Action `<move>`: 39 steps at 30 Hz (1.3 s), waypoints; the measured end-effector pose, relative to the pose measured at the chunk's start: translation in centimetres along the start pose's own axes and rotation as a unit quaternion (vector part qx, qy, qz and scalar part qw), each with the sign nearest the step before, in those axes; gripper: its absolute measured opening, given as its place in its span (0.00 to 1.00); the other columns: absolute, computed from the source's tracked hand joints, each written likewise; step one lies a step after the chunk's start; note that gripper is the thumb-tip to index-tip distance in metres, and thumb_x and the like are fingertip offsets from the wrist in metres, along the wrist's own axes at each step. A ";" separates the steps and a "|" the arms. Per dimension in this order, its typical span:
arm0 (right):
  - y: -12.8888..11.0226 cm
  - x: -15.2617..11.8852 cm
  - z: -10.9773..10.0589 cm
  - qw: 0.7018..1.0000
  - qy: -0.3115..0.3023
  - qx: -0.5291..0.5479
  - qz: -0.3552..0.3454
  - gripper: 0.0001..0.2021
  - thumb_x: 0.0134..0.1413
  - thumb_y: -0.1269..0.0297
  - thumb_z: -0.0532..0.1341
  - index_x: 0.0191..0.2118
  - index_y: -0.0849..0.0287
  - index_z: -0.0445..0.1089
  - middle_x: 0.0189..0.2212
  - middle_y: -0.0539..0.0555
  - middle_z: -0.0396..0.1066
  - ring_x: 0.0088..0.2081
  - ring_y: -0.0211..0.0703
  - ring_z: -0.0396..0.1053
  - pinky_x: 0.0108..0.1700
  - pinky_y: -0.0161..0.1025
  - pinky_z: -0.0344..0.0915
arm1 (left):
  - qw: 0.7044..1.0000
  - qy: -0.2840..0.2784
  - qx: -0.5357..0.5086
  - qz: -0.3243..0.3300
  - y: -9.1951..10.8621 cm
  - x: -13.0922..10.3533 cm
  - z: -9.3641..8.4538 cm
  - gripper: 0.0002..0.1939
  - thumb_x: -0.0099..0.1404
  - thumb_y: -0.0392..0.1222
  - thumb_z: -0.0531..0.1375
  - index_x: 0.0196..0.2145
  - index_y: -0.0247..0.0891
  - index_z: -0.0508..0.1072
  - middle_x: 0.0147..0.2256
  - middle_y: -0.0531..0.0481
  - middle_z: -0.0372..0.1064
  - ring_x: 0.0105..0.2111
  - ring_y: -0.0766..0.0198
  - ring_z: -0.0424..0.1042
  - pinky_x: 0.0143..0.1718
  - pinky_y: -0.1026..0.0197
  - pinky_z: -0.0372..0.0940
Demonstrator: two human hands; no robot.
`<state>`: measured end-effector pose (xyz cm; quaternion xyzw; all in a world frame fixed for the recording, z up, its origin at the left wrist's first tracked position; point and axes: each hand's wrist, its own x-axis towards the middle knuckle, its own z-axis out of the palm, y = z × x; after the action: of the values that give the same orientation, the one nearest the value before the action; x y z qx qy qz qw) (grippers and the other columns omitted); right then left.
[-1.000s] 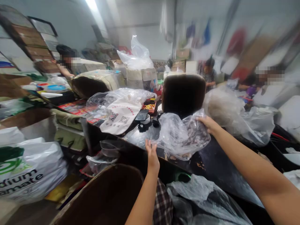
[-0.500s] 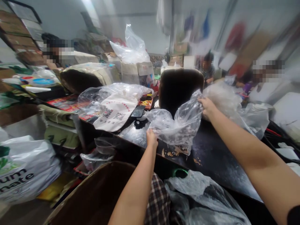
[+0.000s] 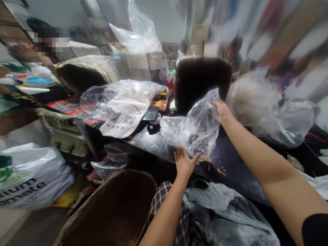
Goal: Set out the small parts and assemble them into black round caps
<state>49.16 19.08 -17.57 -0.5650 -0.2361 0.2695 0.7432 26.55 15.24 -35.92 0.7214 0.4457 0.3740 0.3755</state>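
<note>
Black tabletop [image 3: 230,171]; by its near edge, a clear plastic bag [image 3: 203,124]. The right hand [image 3: 222,112] pinches its right side; the left hand [image 3: 185,164], fingers apart, is at its near side. Steadying seems the step; lifting would want those closed.

Partial black lettering [image 3: 29,192] "amate" on the white sack [image 3: 55,171], two QR codes [image 3: 129,120] and illegible print [image 3: 115,127] on the pale cloth [image 3: 138,111]

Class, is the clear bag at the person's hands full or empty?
Partly filled: dark contents show low in the clear bag, while its top, in the right hand, looks see-through.
</note>
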 end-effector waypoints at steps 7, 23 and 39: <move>-0.3 -1.3 -3.4 0.999 -0.032 0.030 -0.020 0.12 0.49 0.55 0.65 0.36 0.56 0.69 0.29 0.48 0.71 0.31 0.39 0.69 0.31 0.35 0.68 | 0.988 -0.070 0.120 0.065 -1.0 -3.5 -0.9 0.55 0.60 0.68 0.57 0.68 0.22 0.44 0.68 0.25 0.42 0.69 0.45 0.42 0.67 0.43 0.46; -4.8 -4.1 -2.9 0.927 -0.093 -0.294 -0.213 0.08 0.46 0.62 0.68 0.26 0.58 0.70 0.23 0.47 0.67 0.29 0.37 0.63 0.35 0.36 0.62 | 0.958 -0.017 0.284 0.039 1.1 3.8 4.4 0.54 0.54 0.61 0.66 0.65 0.18 0.55 0.65 0.16 0.46 0.67 0.30 0.43 0.66 0.37 0.39; -9.0 3.1 5.5 0.978 -0.064 -0.088 -0.176 0.07 0.67 0.60 0.47 0.39 0.55 0.58 0.36 0.53 0.68 0.41 0.39 0.71 0.39 0.37 0.68 | 0.976 0.040 0.214 0.027 -1.5 7.4 1.3 0.59 0.50 0.65 0.67 0.67 0.27 0.51 0.66 0.23 0.49 0.66 0.34 0.48 0.66 0.37 0.39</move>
<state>49.07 23.14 -7.37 -0.5594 -0.4021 0.1486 0.7095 29.57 22.26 -36.29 0.7813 0.5106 0.3081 0.1843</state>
